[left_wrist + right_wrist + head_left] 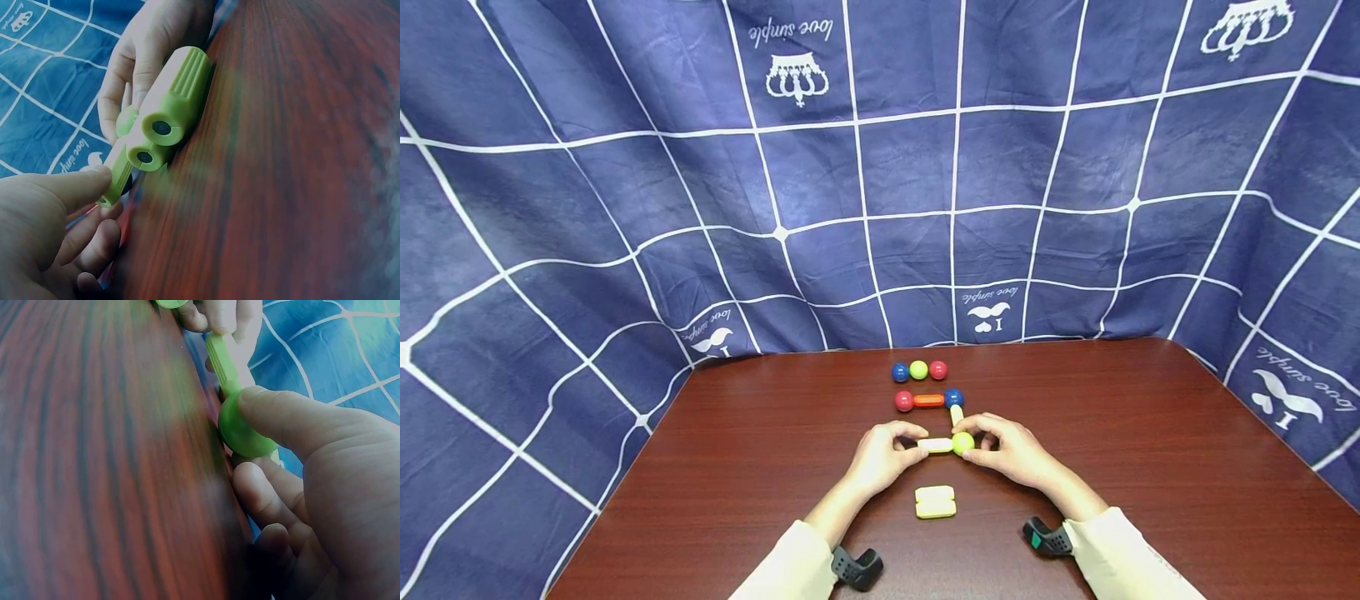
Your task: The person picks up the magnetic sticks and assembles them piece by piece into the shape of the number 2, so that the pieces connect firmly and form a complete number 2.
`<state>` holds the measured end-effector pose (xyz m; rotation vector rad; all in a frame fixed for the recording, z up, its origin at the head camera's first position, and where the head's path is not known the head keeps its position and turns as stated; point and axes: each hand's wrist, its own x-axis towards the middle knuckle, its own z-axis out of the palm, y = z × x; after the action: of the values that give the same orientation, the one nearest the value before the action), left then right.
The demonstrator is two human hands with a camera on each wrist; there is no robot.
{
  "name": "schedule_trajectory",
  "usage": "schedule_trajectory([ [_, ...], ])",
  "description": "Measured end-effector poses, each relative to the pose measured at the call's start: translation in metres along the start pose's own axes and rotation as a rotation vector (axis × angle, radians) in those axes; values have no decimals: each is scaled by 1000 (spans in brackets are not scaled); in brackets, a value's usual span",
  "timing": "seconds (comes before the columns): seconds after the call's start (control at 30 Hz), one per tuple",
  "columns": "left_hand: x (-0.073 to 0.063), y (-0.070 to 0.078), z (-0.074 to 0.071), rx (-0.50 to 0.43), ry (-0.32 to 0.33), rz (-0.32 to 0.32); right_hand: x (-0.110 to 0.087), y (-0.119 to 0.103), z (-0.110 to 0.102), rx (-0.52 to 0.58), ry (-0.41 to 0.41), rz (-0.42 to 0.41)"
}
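I am looking down at a dark red-brown table (760, 500), and a blue cloth (910, 167) with white lines is hanging behind its far edge. Near the middle of that far edge, three balls are sitting in a row: a blue ball (900, 372), a lime ball (919, 370) and a red ball (937, 370). A bit nearer to me, a pink-red ball (904, 401), an orange stick (929, 401) and a dark blue ball (954, 399) are making a second row. From the dark blue ball, a side stick (957, 415) is pointing toward the near edge, and right fingers are hiding its end. Two loose sticks (936, 503) are lying side by side, closer to the near edge than the hands. In the left wrist view, they are blocking part of my look at the right hand (1011, 450).

The left hand (882, 457) is pinching the left end of a yellow stick (936, 446), so its grip is only as wide as that stick. The stick's other end is touching a green ball (963, 444). The right hand is holding that ball between thumb and fingers, its grip a bit wider. Ball and stick are lying well in from the table's left and right edges.
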<state>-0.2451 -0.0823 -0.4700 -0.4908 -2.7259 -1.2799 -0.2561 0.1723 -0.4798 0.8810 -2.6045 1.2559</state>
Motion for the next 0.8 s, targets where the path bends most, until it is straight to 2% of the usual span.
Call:
schedule_trajectory([
  [0.1, 0, -1, 0, -55, -2, -17, 0, 0, 1, -3, -3, -1],
  [0.3, 3, -3, -4, -298, -24, -62, 0, -1, 0, -2, -1, 7],
  [0.47, 7, -6, -12, -437, -31, -129, 0, -1, 0, 7, -5, 0],
  [0.63, 17, -9, -26, -483, 15, -173, 0, -2, 1, 5, 24, -22],
  [0.8, 37, -12, -36, -467, 90, -226, -1, -2, 1, -12, 35, -19],
])
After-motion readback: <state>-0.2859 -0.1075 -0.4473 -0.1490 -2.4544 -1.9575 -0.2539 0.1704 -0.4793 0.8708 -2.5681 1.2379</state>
